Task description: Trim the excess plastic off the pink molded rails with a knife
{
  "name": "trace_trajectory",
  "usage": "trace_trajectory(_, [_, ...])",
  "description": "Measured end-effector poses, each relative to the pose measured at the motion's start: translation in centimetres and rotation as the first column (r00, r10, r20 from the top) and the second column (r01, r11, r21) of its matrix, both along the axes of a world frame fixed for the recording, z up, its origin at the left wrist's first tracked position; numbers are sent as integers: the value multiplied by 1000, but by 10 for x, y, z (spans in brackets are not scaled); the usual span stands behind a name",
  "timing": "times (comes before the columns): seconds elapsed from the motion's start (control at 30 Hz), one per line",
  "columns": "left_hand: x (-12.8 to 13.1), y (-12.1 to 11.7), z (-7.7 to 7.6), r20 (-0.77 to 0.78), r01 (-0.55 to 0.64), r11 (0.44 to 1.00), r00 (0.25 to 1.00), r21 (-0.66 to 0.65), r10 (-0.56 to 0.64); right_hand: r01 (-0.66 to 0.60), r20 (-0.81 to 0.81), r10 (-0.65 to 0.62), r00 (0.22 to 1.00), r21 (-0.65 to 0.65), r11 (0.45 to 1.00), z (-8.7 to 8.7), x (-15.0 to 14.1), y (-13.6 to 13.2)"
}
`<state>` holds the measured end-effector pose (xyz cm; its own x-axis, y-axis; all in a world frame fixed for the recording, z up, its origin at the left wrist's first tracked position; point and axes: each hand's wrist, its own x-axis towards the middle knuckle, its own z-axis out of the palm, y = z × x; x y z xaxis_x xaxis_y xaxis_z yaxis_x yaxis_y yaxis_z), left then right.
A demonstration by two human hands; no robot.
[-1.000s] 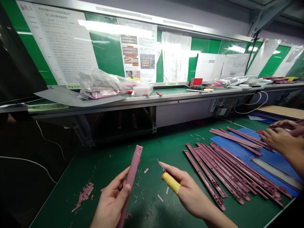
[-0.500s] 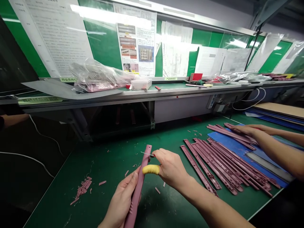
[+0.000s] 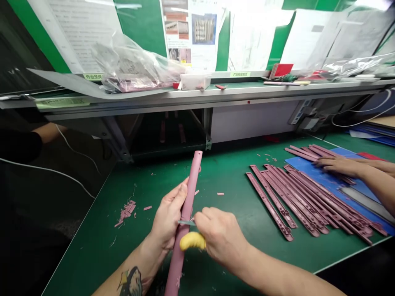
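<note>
A long mauve plastic strip (image 3: 194, 176) slants up over the green mat, its far end pierced by a small hole. My left hand (image 3: 168, 213) is closed round the strip at its middle, thumb on top. My right hand (image 3: 224, 234) is closed on a small knife whose thin blade (image 3: 187, 223) lies across the strip; the handle is hidden in the fist. The thumb wears a yellow finger cot (image 3: 192, 241) and rests against the strip just below the blade. Fine shavings cling to the strip's lower edge.
Mauve offcuts (image 3: 126, 213) lie heaped at left on the green mat (image 3: 101, 250). Several similar strips (image 3: 296, 201) lie side by side at right, partly over a blue sheet (image 3: 370, 183). There a co-worker's hands (image 3: 342, 165) touch more strips. A metal-edged shelf (image 3: 228, 102) spans the back.
My right hand has brought the blade from near the strip's far end down towards its middle. An offcut now lies right of the strip. The view has tilted down; the co-worker's hands remain over strips.
</note>
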<state>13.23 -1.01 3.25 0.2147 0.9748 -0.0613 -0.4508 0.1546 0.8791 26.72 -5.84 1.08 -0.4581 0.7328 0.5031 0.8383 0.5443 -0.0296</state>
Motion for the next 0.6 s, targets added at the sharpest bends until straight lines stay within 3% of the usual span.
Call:
trace_trajectory(0.17, [-7,30,16,62,-107,994,993,26,105,-284,71,293,954,-116,952,-42,-16,-34])
trace_trajectory(0.27, [-12,37,16,71,-139,990,988,13,138,-419,-135,401,906,-161,894,-39,-3,-30])
trace_trajectory(0.4, [-10,27,11,40,-113,994,993,-5,113,-266,-552,176,815,-88,960,-7,17,-3])
trace_trajectory(0.5, [-4,18,9,24,-95,995,995,-8,95,-144,-615,105,782,-14,990,3,20,13])
trace_trajectory(0.6, [1,14,9,16,-77,997,997,-10,77,-106,-597,81,798,-6,994,-3,18,16])
